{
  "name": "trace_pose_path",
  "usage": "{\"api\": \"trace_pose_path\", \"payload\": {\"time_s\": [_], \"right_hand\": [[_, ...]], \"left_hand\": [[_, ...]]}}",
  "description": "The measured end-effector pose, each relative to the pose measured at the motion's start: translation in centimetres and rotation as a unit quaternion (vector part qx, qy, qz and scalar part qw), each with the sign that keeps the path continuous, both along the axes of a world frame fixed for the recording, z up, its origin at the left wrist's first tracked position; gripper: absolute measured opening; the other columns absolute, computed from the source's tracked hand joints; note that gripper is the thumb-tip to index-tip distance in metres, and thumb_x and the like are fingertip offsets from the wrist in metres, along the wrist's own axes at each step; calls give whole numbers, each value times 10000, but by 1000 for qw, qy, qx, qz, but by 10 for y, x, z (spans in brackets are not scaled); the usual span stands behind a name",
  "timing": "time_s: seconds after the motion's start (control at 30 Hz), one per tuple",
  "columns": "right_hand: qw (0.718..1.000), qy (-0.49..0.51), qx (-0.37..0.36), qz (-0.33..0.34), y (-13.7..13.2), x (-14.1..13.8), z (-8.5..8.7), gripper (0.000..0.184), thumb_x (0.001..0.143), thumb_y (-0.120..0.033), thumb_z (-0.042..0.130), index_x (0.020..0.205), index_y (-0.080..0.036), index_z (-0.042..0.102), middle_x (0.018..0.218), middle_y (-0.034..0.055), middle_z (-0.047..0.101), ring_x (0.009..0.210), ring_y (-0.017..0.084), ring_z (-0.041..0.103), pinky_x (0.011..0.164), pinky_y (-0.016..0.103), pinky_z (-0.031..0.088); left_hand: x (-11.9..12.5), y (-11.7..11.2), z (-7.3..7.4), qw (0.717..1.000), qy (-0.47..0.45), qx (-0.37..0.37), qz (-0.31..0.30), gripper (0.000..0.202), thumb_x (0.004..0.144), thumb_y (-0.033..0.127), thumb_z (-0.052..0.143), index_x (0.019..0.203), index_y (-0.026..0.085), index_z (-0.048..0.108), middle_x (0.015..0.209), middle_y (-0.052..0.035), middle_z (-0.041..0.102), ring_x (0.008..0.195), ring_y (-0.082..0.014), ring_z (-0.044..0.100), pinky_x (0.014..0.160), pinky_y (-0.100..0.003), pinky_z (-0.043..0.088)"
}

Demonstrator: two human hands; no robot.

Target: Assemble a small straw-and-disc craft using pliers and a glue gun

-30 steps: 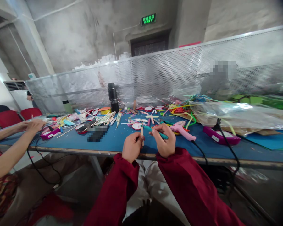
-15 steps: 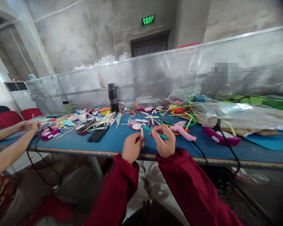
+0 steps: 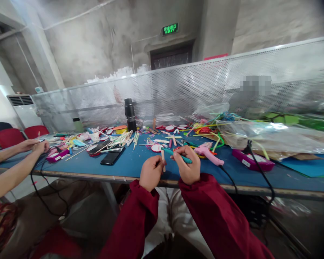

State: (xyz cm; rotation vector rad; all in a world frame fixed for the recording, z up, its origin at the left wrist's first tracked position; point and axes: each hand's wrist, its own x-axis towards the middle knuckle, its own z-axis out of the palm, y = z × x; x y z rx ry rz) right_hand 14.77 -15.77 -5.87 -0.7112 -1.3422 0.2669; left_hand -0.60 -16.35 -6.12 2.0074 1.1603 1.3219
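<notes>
My left hand (image 3: 152, 172) pinches a pale wooden craft stick (image 3: 163, 160) between thumb and fingers, holding it upright near the table's front edge. My right hand (image 3: 188, 166) is closed around a slim teal pen (image 3: 180, 155). The pen slants up to the left, and its tip is at the upper end of the stick; whether the two touch is too small to tell. Just behind the hands lies a round white disc with a red rim (image 3: 156, 148). To the right of my right hand rests a pink glue gun (image 3: 211, 154) with a black cable.
A black phone (image 3: 112, 157), a heap of sticks (image 3: 121, 139) and a black bottle (image 3: 130, 115) stand or lie to the left. Rightward are a purple box (image 3: 252, 160) and plastic bags (image 3: 275, 135). A co-worker's hands (image 3: 35, 145) are at the far left.
The view has shifted slightly, so most things sit a little lower. My hands keep almost the same pose, with stick and pen still held. The co-worker's hands have moved slightly.
</notes>
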Motion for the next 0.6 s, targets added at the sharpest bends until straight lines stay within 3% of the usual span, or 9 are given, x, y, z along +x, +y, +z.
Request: {"api": "trace_pose_path", "payload": {"time_s": [0.6], "right_hand": [[1000, 18, -14, 14, 6, 0, -1, 148, 889, -293, 621, 760, -222, 599, 708, -11, 629, 612, 152, 603, 588, 285, 492]], "left_hand": [[0, -1, 0, 999, 21, 20, 18, 292, 933, 340, 511, 698, 178, 574, 654, 8, 538, 689, -136, 494, 658, -248, 337]]}}
